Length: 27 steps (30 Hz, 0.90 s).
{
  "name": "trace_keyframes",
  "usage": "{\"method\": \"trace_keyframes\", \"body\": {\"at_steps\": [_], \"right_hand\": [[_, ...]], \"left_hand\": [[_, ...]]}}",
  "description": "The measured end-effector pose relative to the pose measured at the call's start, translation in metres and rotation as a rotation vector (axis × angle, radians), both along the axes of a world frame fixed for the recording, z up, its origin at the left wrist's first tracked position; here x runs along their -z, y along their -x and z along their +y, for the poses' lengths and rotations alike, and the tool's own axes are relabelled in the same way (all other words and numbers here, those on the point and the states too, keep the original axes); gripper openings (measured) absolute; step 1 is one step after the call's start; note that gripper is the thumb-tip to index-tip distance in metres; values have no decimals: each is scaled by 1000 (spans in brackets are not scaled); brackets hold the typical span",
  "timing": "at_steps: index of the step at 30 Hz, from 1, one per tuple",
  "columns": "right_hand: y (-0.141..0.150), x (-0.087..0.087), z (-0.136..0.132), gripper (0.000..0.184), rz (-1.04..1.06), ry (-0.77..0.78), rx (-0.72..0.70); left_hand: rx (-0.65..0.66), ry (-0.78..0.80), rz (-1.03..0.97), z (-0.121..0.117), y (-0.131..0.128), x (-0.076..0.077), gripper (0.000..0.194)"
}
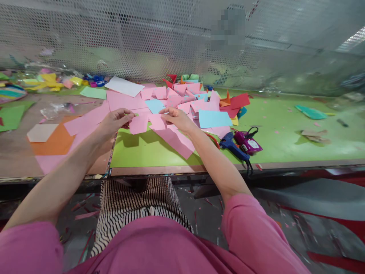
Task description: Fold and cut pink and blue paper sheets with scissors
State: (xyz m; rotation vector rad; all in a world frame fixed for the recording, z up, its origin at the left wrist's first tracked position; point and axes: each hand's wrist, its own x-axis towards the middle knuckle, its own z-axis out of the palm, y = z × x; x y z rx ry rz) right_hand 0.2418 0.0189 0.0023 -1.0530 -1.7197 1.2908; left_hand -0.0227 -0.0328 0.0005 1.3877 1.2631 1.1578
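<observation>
My left hand (115, 121) pinches the left edge of a small pink paper piece (139, 124) held just above the green mat (148, 150). My right hand (176, 118) pinches the right part of the same folded pink paper (157, 121). Both hands' fingers are closed on it. A larger pink sheet (176, 141) lies under my right wrist. Behind the hands lies a heap of pink, blue and red paper pieces (188, 97).
A blue glue gun (232, 146) and a purple one (248, 142) lie right of my right forearm. A light blue sheet (213, 118), orange sheet (55, 140), white sheet (124, 86) and scissors (97, 81) are around. A perforated metal screen (142, 42) stands behind the table.
</observation>
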Motion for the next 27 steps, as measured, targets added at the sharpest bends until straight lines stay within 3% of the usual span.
{"method": "trace_keyframes", "body": {"at_steps": [3, 7, 11, 14, 20, 22, 24, 27], "right_hand": [[-2, -3, 3, 10, -4, -44, -1], [-1, -7, 1, 17, -136, -152, 21], [9, -17, -10, 33, -424, -543, 85], [18, -30, -22, 34, -636, -808, 101], [21, -46, -35, 46, -702, -1012, 47], [22, -43, -39, 47, -737, -1039, 22], [24, -34, -45, 34, -761, -1072, -11], [23, -11, -62, 20, -748, -1119, -97]], "left_hand": [[48, 57, 2, 3, 4, -8, 31], [0, 7, 33, 5, 2, -12, 30], [-3, -117, 119, 3, -9, -13, 34], [-29, -210, 197, -1, -14, -14, 36], [-117, -277, 318, -16, -10, -22, 30], [-187, -344, 462, -29, -14, -23, 24], [-239, -417, 641, -47, -22, -20, 17], [-138, -510, 867, -79, -36, -9, 21]]}}
